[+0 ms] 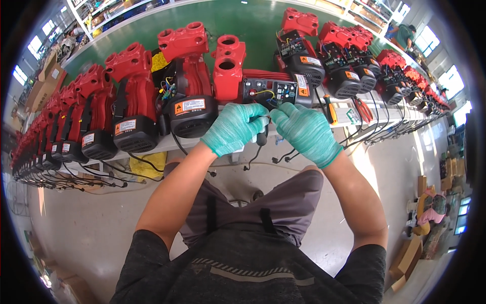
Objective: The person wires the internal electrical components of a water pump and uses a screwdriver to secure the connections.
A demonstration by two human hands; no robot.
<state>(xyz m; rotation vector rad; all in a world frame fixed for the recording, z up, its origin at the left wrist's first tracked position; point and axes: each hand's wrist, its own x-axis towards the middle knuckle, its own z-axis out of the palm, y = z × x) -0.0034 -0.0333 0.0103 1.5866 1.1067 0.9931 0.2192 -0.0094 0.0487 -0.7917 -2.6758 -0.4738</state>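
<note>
Both hands wear green knit gloves and meet at the front edge of a green workbench (233, 20). My left hand (234, 127) is closed around a dark-handled tool whose handle (261, 138) shows below its fingers. My right hand (305, 131) pinches small wires at the lower edge of an open black control box (268, 91) with a circuit board and coloured wiring. That box belongs to a red pump unit (229, 66) lying straight ahead.
Rows of red and black pump units run left (129, 101) and right (349, 66) along the bench, black cables hanging off the edge. An orange-handled screwdriver (330, 110) and red pliers (362, 109) lie at right. Cardboard boxes (411, 256) sit on the floor; another person (405, 34) stands far right.
</note>
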